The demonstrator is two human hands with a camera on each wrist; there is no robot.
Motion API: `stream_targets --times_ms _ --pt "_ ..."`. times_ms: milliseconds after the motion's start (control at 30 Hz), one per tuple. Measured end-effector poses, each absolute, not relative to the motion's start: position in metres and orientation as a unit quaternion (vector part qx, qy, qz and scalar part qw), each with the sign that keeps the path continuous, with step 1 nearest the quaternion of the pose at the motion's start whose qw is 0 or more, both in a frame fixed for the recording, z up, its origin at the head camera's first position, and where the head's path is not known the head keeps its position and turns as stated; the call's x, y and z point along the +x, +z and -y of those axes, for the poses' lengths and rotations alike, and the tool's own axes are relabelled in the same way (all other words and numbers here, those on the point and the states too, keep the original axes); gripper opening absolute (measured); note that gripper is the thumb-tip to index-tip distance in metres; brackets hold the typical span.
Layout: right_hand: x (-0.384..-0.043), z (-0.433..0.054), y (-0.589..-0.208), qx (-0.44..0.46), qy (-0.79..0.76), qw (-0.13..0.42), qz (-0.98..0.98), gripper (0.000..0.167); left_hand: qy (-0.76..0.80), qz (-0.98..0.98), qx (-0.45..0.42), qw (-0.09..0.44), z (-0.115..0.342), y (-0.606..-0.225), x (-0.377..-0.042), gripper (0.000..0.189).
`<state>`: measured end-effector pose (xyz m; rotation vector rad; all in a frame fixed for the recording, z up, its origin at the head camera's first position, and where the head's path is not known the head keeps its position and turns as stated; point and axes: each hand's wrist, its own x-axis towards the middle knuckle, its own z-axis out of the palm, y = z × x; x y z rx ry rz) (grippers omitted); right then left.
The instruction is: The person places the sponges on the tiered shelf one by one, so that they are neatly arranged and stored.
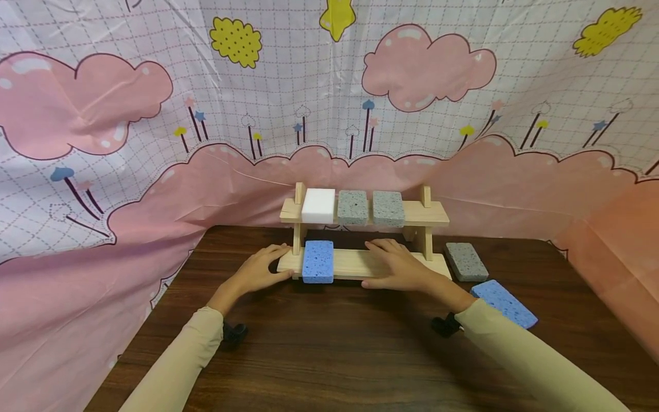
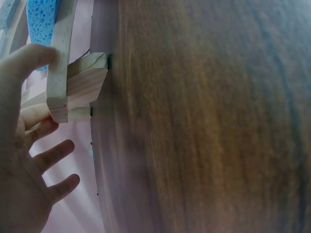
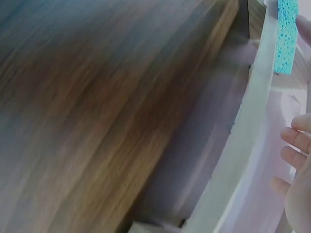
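A two-tier wooden rack [image 1: 360, 264] stands at the back of the table. My left hand [image 1: 259, 270] holds the left end of its lower shelf, thumb on the front side and index finger behind; the other fingers spread free in the left wrist view. A blue sponge [image 1: 318, 262] lies on that shelf, just right of the left hand. Over the shelf's right half, my right hand [image 1: 404, 268] has its fingers loosely extended and holds nothing. On the upper shelf sit a white sponge [image 1: 318, 205] and two grey sponges, one in the middle [image 1: 352, 207] and one farther right [image 1: 388, 208].
Right of the rack, a grey sponge [image 1: 466, 262] lies on the dark wooden table [image 1: 329, 355]. A second blue sponge [image 1: 503, 304] lies nearer, partly behind the right forearm. A patterned cloth [image 1: 288, 114] hangs behind and at the sides.
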<state>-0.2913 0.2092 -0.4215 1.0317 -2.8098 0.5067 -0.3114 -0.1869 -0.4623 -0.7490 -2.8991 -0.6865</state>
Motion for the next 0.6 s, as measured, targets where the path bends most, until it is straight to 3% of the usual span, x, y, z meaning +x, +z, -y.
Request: stream_targets --times_ms 600 --pt "-0.272 -0.288 -0.409 0.351 0.141 0.066 0.923 0.101 -0.226 0.94 -0.253 0.041 0.186 -0.46 -0.311 0.076"
